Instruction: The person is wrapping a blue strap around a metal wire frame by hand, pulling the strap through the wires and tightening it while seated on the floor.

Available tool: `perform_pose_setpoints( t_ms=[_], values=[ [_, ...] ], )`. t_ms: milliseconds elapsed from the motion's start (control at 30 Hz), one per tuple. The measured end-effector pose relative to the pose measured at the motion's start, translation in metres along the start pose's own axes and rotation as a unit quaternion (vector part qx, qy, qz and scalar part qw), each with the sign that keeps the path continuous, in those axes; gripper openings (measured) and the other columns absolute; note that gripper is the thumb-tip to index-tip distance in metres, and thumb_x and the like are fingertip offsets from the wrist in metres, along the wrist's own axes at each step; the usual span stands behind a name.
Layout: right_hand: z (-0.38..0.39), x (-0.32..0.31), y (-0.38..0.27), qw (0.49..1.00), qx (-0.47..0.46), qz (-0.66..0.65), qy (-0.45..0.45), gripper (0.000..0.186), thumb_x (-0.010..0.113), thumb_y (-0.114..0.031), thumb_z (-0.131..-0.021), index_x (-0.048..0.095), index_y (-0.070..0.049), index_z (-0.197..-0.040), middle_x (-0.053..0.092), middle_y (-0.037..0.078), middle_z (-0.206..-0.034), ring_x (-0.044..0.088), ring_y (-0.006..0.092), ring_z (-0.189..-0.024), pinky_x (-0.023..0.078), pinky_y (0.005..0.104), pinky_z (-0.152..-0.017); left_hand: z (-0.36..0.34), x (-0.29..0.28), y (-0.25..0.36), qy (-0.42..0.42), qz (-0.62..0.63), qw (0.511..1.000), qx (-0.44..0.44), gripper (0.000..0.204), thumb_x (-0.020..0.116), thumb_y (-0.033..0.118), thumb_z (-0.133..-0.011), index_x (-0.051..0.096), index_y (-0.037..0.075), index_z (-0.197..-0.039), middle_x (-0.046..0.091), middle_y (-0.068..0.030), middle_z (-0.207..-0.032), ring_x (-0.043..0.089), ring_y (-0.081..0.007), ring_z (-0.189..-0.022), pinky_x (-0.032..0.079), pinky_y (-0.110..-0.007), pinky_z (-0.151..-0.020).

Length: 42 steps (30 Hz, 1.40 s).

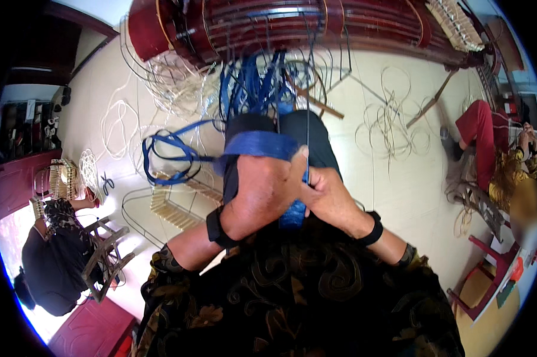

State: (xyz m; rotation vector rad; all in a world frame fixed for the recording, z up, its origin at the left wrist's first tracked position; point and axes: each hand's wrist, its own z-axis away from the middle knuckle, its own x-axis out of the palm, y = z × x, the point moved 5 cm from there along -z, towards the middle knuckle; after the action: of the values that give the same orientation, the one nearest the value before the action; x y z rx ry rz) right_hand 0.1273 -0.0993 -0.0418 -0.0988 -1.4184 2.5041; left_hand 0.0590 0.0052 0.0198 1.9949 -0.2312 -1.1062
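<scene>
My left hand (262, 190) is closed on a blue flat strap (259, 143), which arches in a band above it and trails leftward into loose loops (170, 154) beside my knee. My right hand (331, 196) is pinched beside it at a thin upright dark rod (308, 134), against a wrapped blue section (293, 219). The hands meet over my lap, so exactly what lies inside the fingers is partly hidden. A dense tangle of blue straps (250, 77) lies beyond my knees.
A dark-red bench (262, 24) spans the back. Pale cord coils (120, 122) and a wire frame with woven slats (173, 208) lie on the tiled floor (387, 184). A person in black (54, 268) sits at left; another in red trousers (476, 143) at right.
</scene>
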Motion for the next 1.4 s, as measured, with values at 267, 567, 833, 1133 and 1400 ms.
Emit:
perform_pose_setpoints(
  t_ms=[267,567,833,1133,1400],
  values=[
    [-0.001,-0.009,-0.005,0.999,-0.012,0.038,-0.008,0.027,0.062,-0.024,-0.098,0.067,0.001,-0.089,0.061,0.000,-0.064,0.055,0.0059,-0.052,0.045,0.0230,-0.046,-0.008,0.002,0.004,0.031,-0.108,0.992,0.055,0.019,0.073,0.009,-0.081,0.063,-0.005,-0.089,0.063,-0.0209,-0.097,0.061,-0.0347,-0.083,0.046,-0.040,-0.070],
    [-0.001,-0.017,0.001,0.994,-0.003,0.106,-0.019,0.025,0.068,-0.025,-0.091,0.065,-0.001,-0.086,0.060,0.003,-0.061,0.055,0.0085,-0.052,0.045,0.0268,-0.049,-0.002,0.026,-0.016,-0.028,0.005,0.999,-0.031,0.015,0.069,0.004,-0.081,0.061,-0.005,-0.072,0.062,-0.0206,-0.076,0.062,-0.0377,-0.070,0.048,-0.043,-0.064],
    [-0.001,-0.089,-0.076,0.964,-0.166,0.149,0.142,0.017,0.070,-0.019,-0.086,0.071,-0.003,-0.093,0.065,0.004,-0.076,0.056,0.0098,-0.066,0.045,0.0238,-0.061,-0.008,0.025,-0.011,0.022,-0.023,0.999,0.009,0.027,0.067,0.008,-0.081,0.056,-0.001,-0.059,0.056,-0.0193,-0.062,0.058,-0.0380,-0.059,0.042,-0.046,-0.052],
    [-0.034,-0.052,-0.062,0.973,-0.211,-0.096,-0.002,0.010,0.071,-0.011,-0.088,0.067,-0.001,-0.089,0.066,0.003,-0.093,0.059,0.0107,-0.090,0.047,0.0277,-0.086,-0.012,0.028,-0.013,0.009,-0.042,0.999,-0.006,0.012,0.066,0.011,-0.077,0.066,0.000,-0.083,0.061,-0.0159,-0.089,0.063,-0.0338,-0.079,0.052,-0.044,-0.066],
    [-0.039,-0.069,-0.045,0.917,-0.291,-0.269,-0.038,0.016,0.071,-0.017,-0.089,0.063,-0.004,-0.095,0.066,0.009,-0.089,0.062,0.0175,-0.085,0.048,0.0328,-0.084,0.010,0.018,-0.036,0.042,0.465,0.866,-0.178,0.032,0.057,-0.009,-0.083,0.042,0.006,-0.108,0.052,-0.0149,-0.127,0.063,-0.0222,-0.100,0.052,-0.029,-0.079]
  ],
)
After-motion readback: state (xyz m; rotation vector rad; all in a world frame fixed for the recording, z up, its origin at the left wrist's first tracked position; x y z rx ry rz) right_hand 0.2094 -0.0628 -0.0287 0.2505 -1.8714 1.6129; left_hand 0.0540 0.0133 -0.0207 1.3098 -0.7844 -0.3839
